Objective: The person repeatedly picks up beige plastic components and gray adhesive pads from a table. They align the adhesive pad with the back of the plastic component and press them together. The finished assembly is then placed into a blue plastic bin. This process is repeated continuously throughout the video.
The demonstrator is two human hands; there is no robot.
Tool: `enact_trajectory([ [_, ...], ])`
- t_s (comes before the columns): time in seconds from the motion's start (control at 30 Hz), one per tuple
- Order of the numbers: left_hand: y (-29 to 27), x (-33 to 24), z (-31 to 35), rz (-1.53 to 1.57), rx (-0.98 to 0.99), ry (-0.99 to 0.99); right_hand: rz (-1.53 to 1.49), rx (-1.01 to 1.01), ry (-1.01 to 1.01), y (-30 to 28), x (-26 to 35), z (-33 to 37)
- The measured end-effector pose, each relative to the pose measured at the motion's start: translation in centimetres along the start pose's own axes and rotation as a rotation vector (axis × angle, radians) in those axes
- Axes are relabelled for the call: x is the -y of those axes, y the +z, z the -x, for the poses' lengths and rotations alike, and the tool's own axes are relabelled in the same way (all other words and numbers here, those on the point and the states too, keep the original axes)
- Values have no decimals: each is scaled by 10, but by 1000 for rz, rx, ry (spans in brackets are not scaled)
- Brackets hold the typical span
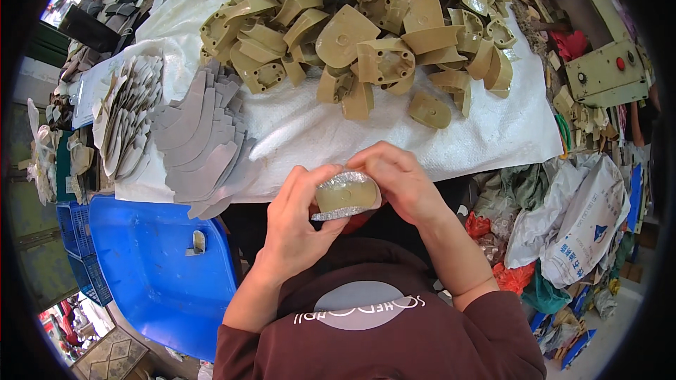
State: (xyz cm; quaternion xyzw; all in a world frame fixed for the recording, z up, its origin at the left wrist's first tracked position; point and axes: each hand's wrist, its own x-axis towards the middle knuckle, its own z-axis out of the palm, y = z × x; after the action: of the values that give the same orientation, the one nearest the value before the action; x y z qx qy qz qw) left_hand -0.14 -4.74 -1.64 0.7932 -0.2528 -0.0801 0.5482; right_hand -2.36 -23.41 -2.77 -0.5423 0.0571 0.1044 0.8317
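An olive plastic shoe heel (346, 196) is held up in front of my chest, just off the table's near edge. Silver glittery covering (336, 214) wraps round its sides, and the flat olive face shows between the silver bands. My left hand (299, 207) grips the heel from the left, thumb and fingers around it. On the right, my right hand (398, 179) is closed, its bent fingers pressed against the covering at the heel's upper right edge. Its fingertips are partly hidden. Beyond both hands lies a big pile of bare olive heels (345, 35).
White sheeting (296, 141) covers the table. Fanned grey cut pieces (201, 134) lie at the left. Below them stands a blue tub (162, 267) holding one small covered heel (198, 242). Plastic bags (563, 218) crowd the right side, below a control box (605, 74).
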Motion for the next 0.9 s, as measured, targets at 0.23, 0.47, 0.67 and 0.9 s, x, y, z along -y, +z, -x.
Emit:
enact_trajectory([
  [0.23, 2, -8, -4, -181, -54, 135, 479, -37, -244, 5, -3, 2],
  [0.47, 14, -3, -5, -255, -250, 232, 8, 48, -1, -2, -15, 9],
  [0.67, 31, -4, -6, -473, -377, 263, 338, -117, -120, 16, -9, 11],
  [0.9, 24, 2, -5, -501, -416, 308, 68, -113, -115, 28, -24, 10],
])
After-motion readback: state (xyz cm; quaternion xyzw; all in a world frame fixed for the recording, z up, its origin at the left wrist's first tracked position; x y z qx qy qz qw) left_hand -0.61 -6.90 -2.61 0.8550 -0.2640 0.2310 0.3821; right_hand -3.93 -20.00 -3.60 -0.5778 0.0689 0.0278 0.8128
